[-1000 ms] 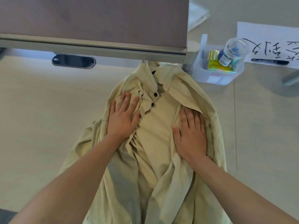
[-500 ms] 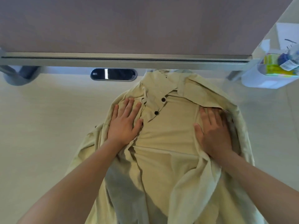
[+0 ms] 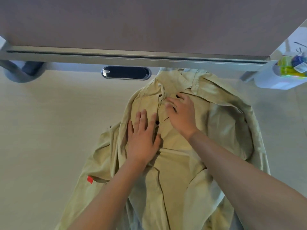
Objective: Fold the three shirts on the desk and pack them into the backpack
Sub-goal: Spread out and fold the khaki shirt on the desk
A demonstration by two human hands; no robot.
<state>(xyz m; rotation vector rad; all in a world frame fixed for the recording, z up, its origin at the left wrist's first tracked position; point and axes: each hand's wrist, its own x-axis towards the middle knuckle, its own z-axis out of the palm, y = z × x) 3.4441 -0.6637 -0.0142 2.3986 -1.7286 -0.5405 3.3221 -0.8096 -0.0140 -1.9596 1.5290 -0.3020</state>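
Observation:
A pale khaki button shirt (image 3: 224,135) lies front up on the light desk (image 3: 49,130), collar toward the far edge, with a small red tag (image 3: 90,179) on its left sleeve. My left hand (image 3: 142,138) lies flat with spread fingers on the left chest panel, beside the dark buttons. My right hand (image 3: 181,113) rests on the placket just below the collar, fingers reaching toward the buttons; whether they pinch the cloth is unclear. No backpack or other shirts are in view.
A grey partition panel (image 3: 149,22) with a metal rail runs along the desk's far edge. A dark oval cable grommet (image 3: 126,73) sits left of the collar. A white organiser (image 3: 282,75) with small items stands at the far right.
My right hand has moved from the shirt's right side to the placket near the collar. My left hand stays on the left chest panel. The view has shifted left.

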